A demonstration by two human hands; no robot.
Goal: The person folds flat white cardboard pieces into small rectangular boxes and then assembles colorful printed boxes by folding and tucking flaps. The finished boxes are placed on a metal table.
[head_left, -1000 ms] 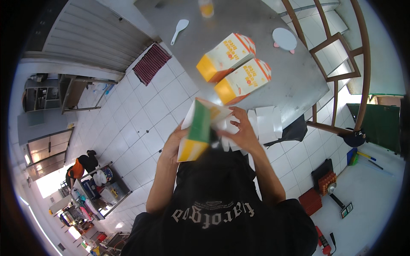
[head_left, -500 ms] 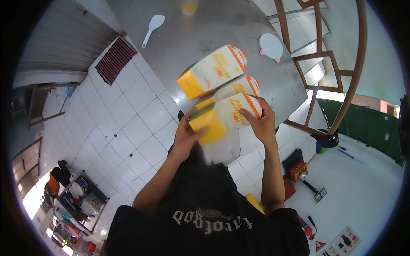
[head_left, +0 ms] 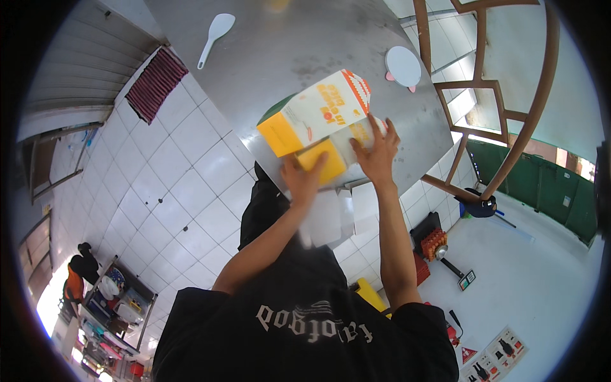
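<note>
A white paper carton (head_left: 318, 109) with a yellow end, a green side and an orange scalloped rim lies on the metal table (head_left: 280, 70). Right beside it, nearer to me, is a second carton (head_left: 330, 162) of the same print, partly covered by my hands and blurred. My left hand (head_left: 301, 183) is closed on its yellow end, thumb on top. At the scalloped end my right hand (head_left: 380, 157) grips it, with fingers around the rim. Below the table's near edge show pale, translucent white pieces (head_left: 323, 219), whose kind I cannot make out.
Farther left on the table lies a white rice paddle (head_left: 216, 37). A round white lid-like thing (head_left: 403, 66) with pink feet sits at the right edge. Brown metal framework (head_left: 503, 137) stands to the right. A striped mat (head_left: 156, 84) lies on the tiled floor.
Both hands have moved away from me and slightly left, lowering a carton beside the far one. Three cartons showed before; two show now. The view has shifted a little.
</note>
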